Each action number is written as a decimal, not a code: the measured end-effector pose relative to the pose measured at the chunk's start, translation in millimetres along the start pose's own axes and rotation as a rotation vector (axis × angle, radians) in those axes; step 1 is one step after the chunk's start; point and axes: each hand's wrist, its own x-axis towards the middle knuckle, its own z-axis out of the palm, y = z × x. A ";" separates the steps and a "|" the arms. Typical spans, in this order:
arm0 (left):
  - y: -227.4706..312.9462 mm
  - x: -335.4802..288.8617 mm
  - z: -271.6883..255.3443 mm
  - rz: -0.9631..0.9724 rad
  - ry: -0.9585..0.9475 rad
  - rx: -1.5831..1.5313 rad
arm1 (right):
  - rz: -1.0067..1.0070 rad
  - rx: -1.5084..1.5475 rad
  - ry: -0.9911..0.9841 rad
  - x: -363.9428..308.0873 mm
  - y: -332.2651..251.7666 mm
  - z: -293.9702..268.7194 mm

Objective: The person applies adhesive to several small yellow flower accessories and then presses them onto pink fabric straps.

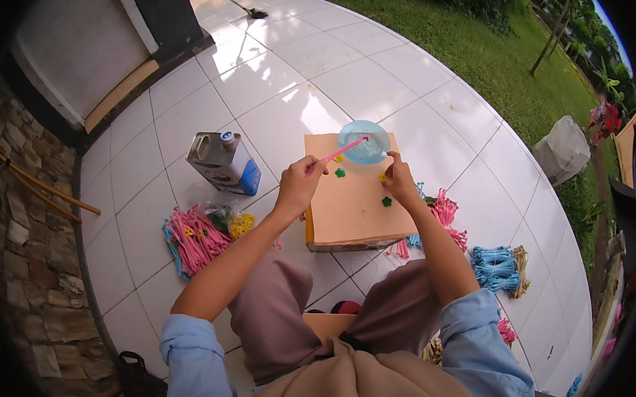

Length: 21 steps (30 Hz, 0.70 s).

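Note:
My left hand (301, 185) grips a long thin pink strip (341, 150) by its near end. The strip's darker tip reaches over a translucent light-blue bowl (368, 158) at the far edge of a box with a peach-coloured top (347, 211). Close to the bowl's right side is my right hand (401, 180), with thumb and forefinger brought together; what they pinch, if anything, is too small to make out. On the box top lie a yellow flower piece (337, 158), a green one (340, 173) and a dark green one (387, 202). Another yellow piece (382, 178) shows beside my right fingers.
Left of the box stands a rectangular metal can (224, 162). Pink bundles (198, 241) and yellow pieces in plastic (241, 225) lie nearby on the tiles. More pink (445, 217) and blue bundles (496, 268) are at the right. A white sack (562, 150) stands near the grass.

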 end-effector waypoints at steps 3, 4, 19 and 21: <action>1.6 2.8 2.0 -0.053 -0.019 -0.030 | 0.117 0.083 -0.053 1.9 -5.9 -11.2; 3.4 4.5 1.2 -0.049 -0.019 -0.033 | 0.115 0.080 -0.050 3.1 -8.1 -15.5; 42.9 -16.1 -20.4 -0.224 -0.263 -0.613 | -0.388 0.408 0.094 -30.4 -166.4 -75.0; 41.4 -17.2 -20.1 -0.207 -0.261 -0.598 | -0.390 0.418 0.098 -30.7 -167.4 -74.6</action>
